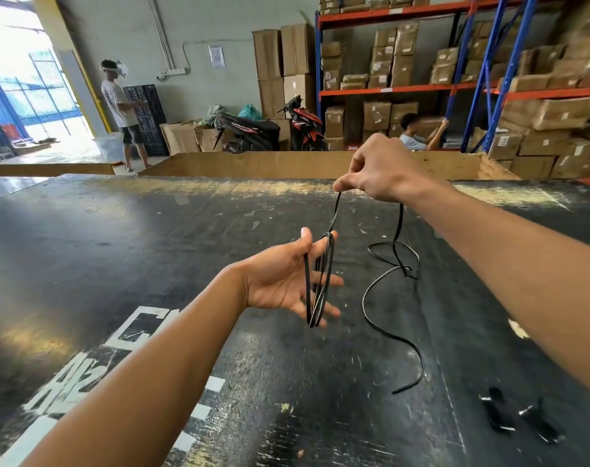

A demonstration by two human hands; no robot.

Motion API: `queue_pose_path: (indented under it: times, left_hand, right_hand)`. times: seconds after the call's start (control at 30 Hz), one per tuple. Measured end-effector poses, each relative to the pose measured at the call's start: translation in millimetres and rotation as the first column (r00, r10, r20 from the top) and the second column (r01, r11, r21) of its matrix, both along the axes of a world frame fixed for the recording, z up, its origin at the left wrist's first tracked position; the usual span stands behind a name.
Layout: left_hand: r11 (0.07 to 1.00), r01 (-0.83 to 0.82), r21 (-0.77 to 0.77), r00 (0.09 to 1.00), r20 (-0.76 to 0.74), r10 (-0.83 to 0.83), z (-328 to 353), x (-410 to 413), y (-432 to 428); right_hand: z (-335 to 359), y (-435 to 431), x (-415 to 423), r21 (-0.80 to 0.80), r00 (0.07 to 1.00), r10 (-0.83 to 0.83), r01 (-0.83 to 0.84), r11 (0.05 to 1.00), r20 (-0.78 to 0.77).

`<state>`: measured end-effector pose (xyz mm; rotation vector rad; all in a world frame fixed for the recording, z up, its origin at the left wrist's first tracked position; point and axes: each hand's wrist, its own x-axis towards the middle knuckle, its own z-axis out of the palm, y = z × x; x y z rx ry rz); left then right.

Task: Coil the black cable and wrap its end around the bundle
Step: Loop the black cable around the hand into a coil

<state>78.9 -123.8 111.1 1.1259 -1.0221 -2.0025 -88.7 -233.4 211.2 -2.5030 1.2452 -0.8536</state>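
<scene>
A thin black cable runs between both hands above a dark worn table (152,237). My left hand (280,281) is palm up with fingers spread, and several loops of the cable (319,288) hang around its fingers as a small bundle. From the index finger a strand rises to my right hand (378,170), which is raised and pinches the cable between thumb and fingers. From that hand the cable drops back down and its loose remainder (393,267) lies in curls on the table, ending at a free tip (396,392) near the front.
Two small black bundled cables (519,416) lie at the table's front right. A wooden crate wall (287,163) stands behind the table. Further back are a standing person (121,106), a seated person (413,133), parked scooters and shelves of cardboard boxes (539,112).
</scene>
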Motion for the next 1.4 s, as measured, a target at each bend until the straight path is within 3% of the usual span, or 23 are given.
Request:
queue_pose_path:
  times: [0.17, 0.3, 0.5, 0.67, 0.8, 0.97, 1.2, 1.4]
  left_hand:
    - [0.989, -0.144, -0.045, 0.99, -0.012, 0.143, 13, 9, -18]
    - [0.968, -0.236, -0.084, 0.972, -0.035, 0.234, 28, 14, -29]
    - [0.944, -0.305, -0.124, 0.952, -0.042, 0.302, 40, 19, -42]
    - [0.924, -0.357, -0.139, 0.932, -0.114, 0.343, 40, 20, -44]
    - [0.936, -0.331, -0.119, 0.94, -0.127, 0.317, 43, 17, -43]
    - [0.949, -0.286, -0.132, 0.951, -0.161, 0.264, 51, 9, -41]
    - [0.968, -0.189, -0.166, 0.955, -0.262, 0.142, 56, 11, -31]
    - [0.968, 0.095, -0.231, 0.935, -0.314, -0.167, 60, 7, -21]
  right_hand:
    - [6, 16, -1, 0.005, 0.996, 0.036, -0.037, 0.999, 0.084]
    - [8, 39, -1, 0.03, 0.998, 0.056, -0.058, 0.998, 0.041]
    - [-21, 76, -9, 0.26, 0.991, 0.079, -0.105, 0.96, 0.111]
    - [-66, 102, -16, 0.562, 0.964, 0.048, -0.194, 0.804, 0.263]
    - [-102, 112, -20, 0.639, 0.943, 0.036, -0.252, 0.726, 0.332]
    - [-134, 109, -17, 0.606, 0.94, 0.101, -0.289, 0.741, 0.326]
    - [-160, 101, -16, 0.672, 0.933, 0.201, -0.354, 0.651, 0.298]
    - [-156, 71, -16, 0.754, 0.937, 0.162, -0.347, 0.557, 0.31]
